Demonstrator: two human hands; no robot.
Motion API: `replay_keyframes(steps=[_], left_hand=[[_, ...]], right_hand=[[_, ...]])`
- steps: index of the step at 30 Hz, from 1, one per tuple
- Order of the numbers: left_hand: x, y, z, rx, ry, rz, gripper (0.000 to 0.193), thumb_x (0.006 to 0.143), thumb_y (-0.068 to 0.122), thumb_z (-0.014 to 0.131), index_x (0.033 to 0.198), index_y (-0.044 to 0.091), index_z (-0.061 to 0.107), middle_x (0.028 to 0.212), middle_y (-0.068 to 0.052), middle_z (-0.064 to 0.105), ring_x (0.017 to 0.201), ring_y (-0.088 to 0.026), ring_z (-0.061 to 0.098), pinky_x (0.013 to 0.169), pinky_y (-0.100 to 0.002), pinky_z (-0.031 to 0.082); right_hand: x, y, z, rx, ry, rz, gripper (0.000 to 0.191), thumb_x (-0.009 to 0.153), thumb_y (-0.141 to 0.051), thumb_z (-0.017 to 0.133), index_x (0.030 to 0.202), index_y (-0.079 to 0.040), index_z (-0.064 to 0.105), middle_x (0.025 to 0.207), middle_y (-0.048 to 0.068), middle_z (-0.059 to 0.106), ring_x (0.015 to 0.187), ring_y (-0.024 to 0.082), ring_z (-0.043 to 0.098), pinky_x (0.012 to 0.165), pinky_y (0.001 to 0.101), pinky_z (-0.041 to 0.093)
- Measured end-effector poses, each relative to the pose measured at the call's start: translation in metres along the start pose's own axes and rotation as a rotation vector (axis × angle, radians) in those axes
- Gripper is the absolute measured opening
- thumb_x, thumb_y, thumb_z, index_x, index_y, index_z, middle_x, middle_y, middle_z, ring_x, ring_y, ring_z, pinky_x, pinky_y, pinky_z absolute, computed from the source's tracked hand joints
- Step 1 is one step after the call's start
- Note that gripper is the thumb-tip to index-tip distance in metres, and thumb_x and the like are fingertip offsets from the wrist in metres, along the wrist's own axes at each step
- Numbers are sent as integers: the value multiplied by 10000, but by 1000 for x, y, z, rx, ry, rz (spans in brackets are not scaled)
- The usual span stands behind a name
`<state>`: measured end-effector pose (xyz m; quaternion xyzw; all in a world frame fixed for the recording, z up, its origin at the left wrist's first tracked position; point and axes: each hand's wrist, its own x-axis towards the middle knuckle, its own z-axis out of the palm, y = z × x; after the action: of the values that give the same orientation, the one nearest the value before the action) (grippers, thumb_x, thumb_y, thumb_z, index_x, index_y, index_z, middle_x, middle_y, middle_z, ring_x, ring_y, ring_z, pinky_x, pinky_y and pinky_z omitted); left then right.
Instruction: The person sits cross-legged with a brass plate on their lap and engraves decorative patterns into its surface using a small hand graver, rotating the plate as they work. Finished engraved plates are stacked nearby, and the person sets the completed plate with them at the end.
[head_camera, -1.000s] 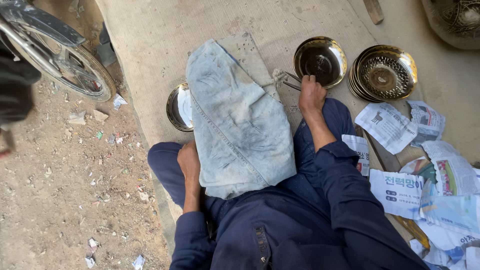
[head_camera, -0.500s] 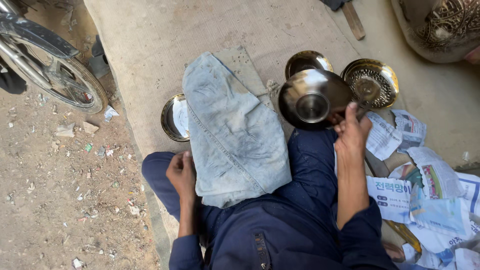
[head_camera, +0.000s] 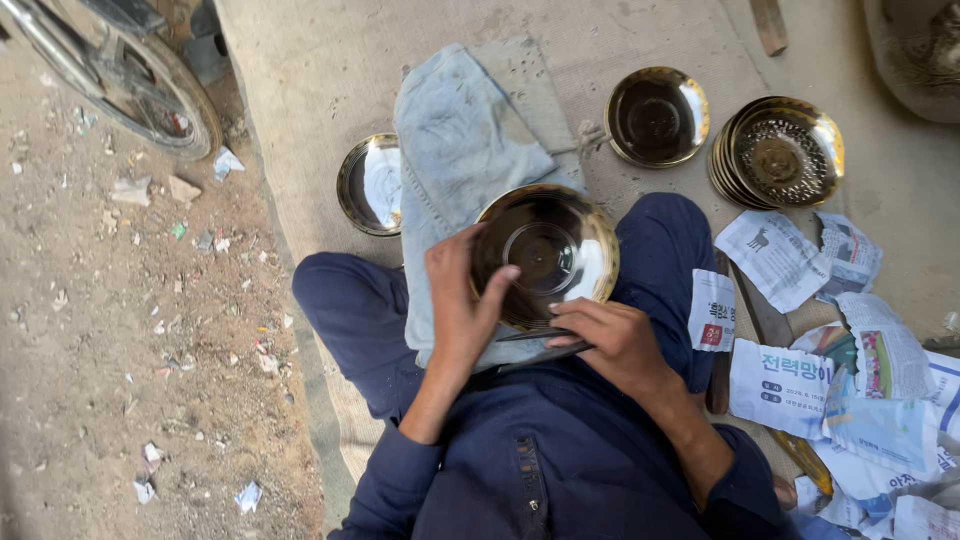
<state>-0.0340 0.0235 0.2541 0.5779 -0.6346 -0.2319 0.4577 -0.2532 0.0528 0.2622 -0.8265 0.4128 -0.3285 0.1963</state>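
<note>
I sit on the ground in dark blue clothes with a pale blue cloth (head_camera: 455, 150) spread over my lap. Above it I hold a shiny brass plate (head_camera: 545, 252) with both hands. My left hand (head_camera: 462, 300) grips its left rim, thumb lying on the inner face. My right hand (head_camera: 610, 340) is at the plate's lower edge and is closed on a thin dark tool (head_camera: 540, 336) pressed flat against the rim.
A single brass plate (head_camera: 655, 115) and a stack of brass plates (head_camera: 780, 150) lie on the concrete ahead to the right. Another plate (head_camera: 368, 185) peeks from under the cloth's left side. Crumpled newspaper (head_camera: 800, 370) lies at right; a wheel (head_camera: 150, 90) stands top left.
My right hand has carried the plate from the right side down over my lap. My left hand has risen from my knee and taken the plate's left rim.
</note>
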Motion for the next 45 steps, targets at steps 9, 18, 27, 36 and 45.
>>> replay_keyframes(steps=[9, 18, 27, 36, 45], left_hand=[[3, -4, 12, 95, -13, 35, 867, 685, 246, 937, 1422, 47, 527, 1563, -241, 349, 1378, -457, 376, 1149, -501, 349], [13, -5, 28, 338, -42, 0, 1026, 658, 325, 946, 1506, 69, 428, 1590, -179, 329, 1347, -446, 380, 1139, -536, 331], [11, -13, 25, 335, -82, -6, 1044, 627, 294, 937, 1501, 52, 420, 1573, -161, 367, 1331, -417, 395, 1108, -516, 330], [8, -19, 19, 332, -88, -4, 1033, 656, 306, 932, 1508, 42, 411, 1568, -172, 367, 1324, -401, 401, 1068, -507, 347], [11, -13, 2, 246, -90, -1, 953, 651, 258, 902, 1470, 39, 466, 1483, -158, 460, 1286, -413, 433, 1083, -499, 371]], right_hand=[[13, -9, -35, 93, 130, 558, 567, 756, -121, 884, 1286, -55, 690, 961, 85, 733, 792, 145, 654, 690, 301, 550], [62, -40, -42, -238, -67, 378, 440, 826, -180, 822, 1251, -121, 726, 898, 72, 668, 700, 220, 670, 613, 353, 525], [81, -48, -35, -380, -233, 289, 415, 863, -223, 767, 1263, -135, 703, 944, 78, 650, 718, 319, 684, 622, 421, 542], [87, -54, -26, -425, -306, 294, 431, 870, -207, 761, 1282, -104, 689, 941, 85, 638, 676, 289, 697, 584, 397, 556], [86, -55, -20, -454, -324, 218, 467, 879, -215, 733, 1305, -53, 633, 960, 123, 662, 736, 317, 712, 611, 403, 570]])
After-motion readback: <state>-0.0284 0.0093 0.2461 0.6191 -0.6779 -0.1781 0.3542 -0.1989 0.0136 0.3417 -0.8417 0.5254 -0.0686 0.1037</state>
